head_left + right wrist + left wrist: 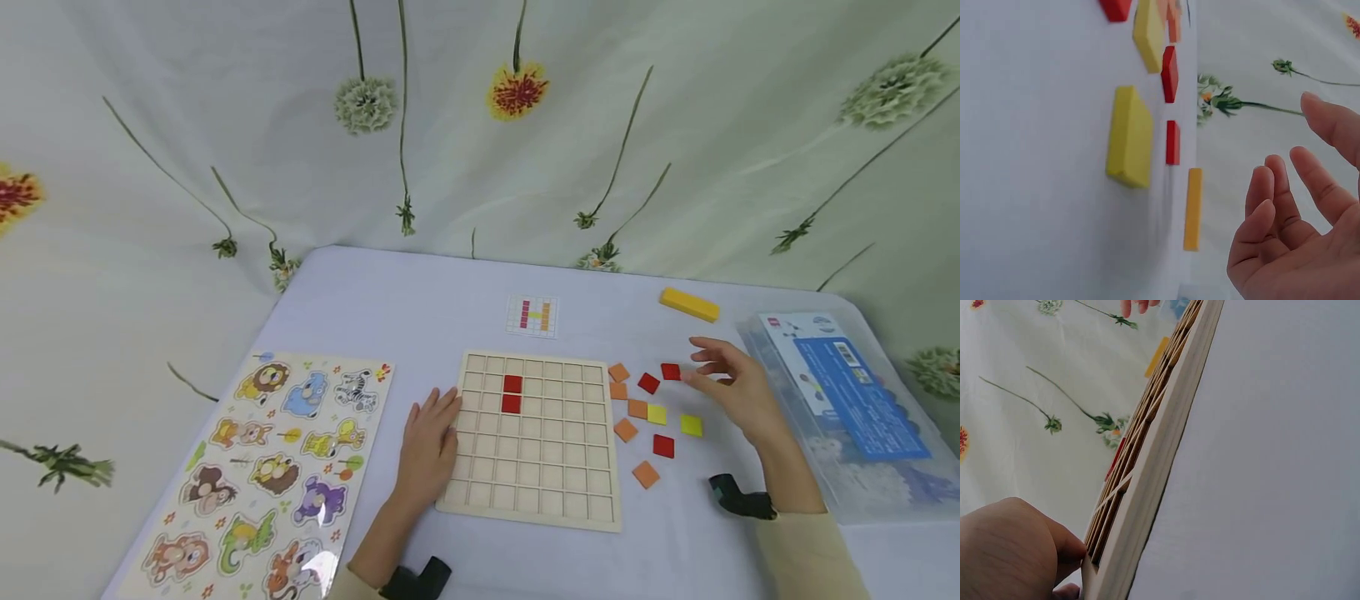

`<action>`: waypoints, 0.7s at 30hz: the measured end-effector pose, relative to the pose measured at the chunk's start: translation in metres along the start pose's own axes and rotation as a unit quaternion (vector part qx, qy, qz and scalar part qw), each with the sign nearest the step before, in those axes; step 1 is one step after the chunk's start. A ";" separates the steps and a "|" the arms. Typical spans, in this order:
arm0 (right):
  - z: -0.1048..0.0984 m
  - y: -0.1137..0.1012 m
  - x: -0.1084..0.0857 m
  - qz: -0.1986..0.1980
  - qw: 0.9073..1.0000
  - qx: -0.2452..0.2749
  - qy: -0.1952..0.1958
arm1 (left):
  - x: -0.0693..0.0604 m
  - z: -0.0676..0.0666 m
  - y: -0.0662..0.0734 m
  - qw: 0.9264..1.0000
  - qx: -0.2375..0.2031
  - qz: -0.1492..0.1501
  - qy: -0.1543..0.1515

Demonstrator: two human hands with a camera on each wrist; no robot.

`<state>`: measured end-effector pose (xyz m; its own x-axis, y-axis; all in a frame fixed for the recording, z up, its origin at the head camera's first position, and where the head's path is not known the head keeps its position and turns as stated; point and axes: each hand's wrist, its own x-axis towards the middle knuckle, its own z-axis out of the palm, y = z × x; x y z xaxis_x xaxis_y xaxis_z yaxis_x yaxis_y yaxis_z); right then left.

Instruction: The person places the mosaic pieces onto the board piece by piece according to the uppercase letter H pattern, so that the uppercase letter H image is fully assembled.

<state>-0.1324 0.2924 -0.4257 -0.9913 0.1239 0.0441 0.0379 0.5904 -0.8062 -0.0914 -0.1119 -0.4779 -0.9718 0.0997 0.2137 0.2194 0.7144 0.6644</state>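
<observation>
A wooden grid board (558,454) lies on the table, with two red square tiles (512,403) in neighbouring cells near its top. My left hand (429,454) rests at the board's left edge, fingers fairly straight; in the left wrist view that hand (1013,550) touches the board's side (1147,469). Over the loose tiles at right hovers my right hand (733,387), fingers loosely bent and holding nothing. Nearest to it is a red tile (670,372). The right wrist view has the hand (1300,231) apart from a yellow tile (1129,137) and a red tile (1173,142).
Several orange tiles (626,430) lie along the board's right side. Behind the board is a small pattern card (532,316). A yellow bar (689,304) lies at the back right, near a clear plastic box (877,492). An animal picture board (288,450) is at left.
</observation>
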 end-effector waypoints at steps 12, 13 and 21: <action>0.006 0.031 0.009 0.071 0.997 -0.014 -0.026 | -0.001 0.000 0.001 1.000 -0.012 -0.001 0.002; 0.007 0.032 0.009 0.067 0.997 -0.017 -0.030 | -0.001 0.000 0.002 1.000 -0.013 0.000 0.002; 0.017 0.031 0.011 0.068 0.995 -0.057 -0.038 | -0.001 -0.001 0.002 1.000 -0.004 -0.004 0.003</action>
<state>-0.1447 0.2984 -0.4607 -0.9827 0.1497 -0.1091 0.1814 0.6590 -0.7300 -0.0901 -0.1109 -0.4764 -0.9728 0.0899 0.2134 0.2130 0.7090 0.6723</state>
